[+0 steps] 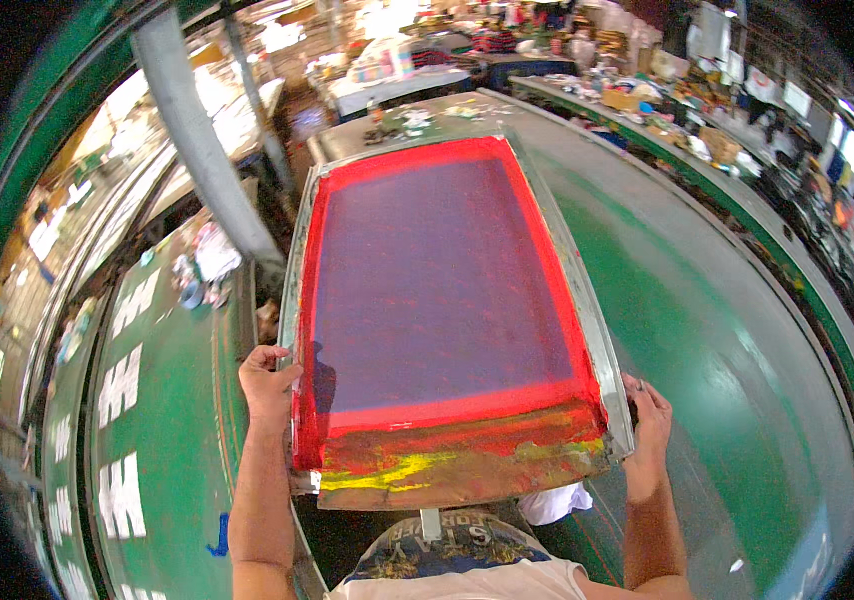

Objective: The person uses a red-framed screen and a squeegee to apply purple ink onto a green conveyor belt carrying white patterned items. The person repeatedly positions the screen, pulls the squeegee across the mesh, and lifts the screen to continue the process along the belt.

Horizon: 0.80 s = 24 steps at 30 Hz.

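Observation:
A large screen printing frame [437, 290] is held in front of me, between my two hands. Its mesh is purple-grey with a red ink border, and the pale metal rails show along both sides. Smears of yellow, red and brown ink cover the near end. My left hand [269, 385] is closed on the left rail, its thumb against the edge. Lower down on the opposite side, my right hand [648, 415] grips the right rail near the close corner; some of its fingers are hidden behind the frame.
Under and beyond the frame runs a long green printing table [687, 290]. On the left, another green table [172, 400] bears several white cut pieces [121, 385]. A grey post [202, 130] rises between the tables. Cluttered benches [667, 120] stand at the far right.

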### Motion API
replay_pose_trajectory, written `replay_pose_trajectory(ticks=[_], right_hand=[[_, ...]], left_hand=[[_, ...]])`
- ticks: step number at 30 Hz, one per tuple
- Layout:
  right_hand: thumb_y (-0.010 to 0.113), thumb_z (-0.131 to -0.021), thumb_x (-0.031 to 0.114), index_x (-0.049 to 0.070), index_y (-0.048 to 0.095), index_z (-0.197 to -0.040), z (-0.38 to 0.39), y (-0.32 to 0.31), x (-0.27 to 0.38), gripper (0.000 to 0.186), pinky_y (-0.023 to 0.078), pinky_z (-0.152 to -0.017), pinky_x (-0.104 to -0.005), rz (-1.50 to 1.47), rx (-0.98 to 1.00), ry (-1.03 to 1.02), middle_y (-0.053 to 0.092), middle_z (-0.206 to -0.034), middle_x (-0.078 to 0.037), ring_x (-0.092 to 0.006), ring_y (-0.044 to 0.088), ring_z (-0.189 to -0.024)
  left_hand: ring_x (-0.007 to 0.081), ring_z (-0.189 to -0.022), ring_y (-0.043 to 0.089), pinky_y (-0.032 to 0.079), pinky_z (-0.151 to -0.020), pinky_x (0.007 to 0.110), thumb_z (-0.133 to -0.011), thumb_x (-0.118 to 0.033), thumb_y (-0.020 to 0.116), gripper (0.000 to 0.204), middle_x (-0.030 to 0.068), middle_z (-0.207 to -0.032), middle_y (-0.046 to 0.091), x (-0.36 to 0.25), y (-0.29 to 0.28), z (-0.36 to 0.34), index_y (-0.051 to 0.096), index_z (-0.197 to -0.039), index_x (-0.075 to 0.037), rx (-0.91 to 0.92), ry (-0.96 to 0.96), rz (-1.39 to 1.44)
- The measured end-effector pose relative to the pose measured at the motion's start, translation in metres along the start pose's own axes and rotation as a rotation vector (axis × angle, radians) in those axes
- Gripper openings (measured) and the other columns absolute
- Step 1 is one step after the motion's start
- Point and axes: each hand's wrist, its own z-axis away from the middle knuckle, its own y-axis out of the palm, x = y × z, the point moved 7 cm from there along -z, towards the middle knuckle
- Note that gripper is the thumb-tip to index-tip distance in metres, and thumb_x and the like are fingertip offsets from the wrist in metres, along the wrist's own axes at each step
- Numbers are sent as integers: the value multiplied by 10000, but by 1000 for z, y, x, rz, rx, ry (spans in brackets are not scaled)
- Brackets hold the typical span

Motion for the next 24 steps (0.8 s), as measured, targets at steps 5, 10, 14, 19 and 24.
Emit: replay_pose_trajectory(ticks=[5,10,14,19,24], right_hand=[[670,-1070,186,-33,837,-1225,18,-50,2,316,571,-834,-321,107,-213,-84,813,-1039,-53,-151,726,-916],[674,-1051,196,-19,839,-1252,43,-68,12,337,565,-852,-320,196,-328,-49,816,-1058,-49,-144,713,-925],[681,-1059,240,-17,838,-1260,51,-51,26,362,555,-811,-305,164,-348,-49,810,-1032,-51,-138,693,-869],[668,-1067,264,-14,842,-1253,51,-22,20,377,524,-794,-293,177,-441,-62,794,-1027,-46,-132,666,-859],[669,-1071,266,-24,838,-1252,40,24,5,382,537,-878,-306,169,-573,-24,816,-1122,-75,-158,696,-952]], left_hand=[[100,-810,643,513,-709,290,-757,163,819,321,7,-908,702,22,92,-31,732,-1012,-11,195,-76,113],[126,-893,674,543,-796,296,-747,172,817,333,29,-970,718,30,137,-54,726,-1012,-8,299,48,-24],[132,-922,685,554,-840,300,-728,199,810,370,19,-978,707,46,164,-71,706,-1007,-19,373,-69,125],[119,-909,681,558,-823,296,-729,204,792,369,20,-992,703,72,203,-121,696,-1007,-18,450,-42,199],[122,-863,669,554,-791,296,-732,203,773,346,13,-960,695,84,235,-195,695,-999,-4,530,59,210]])
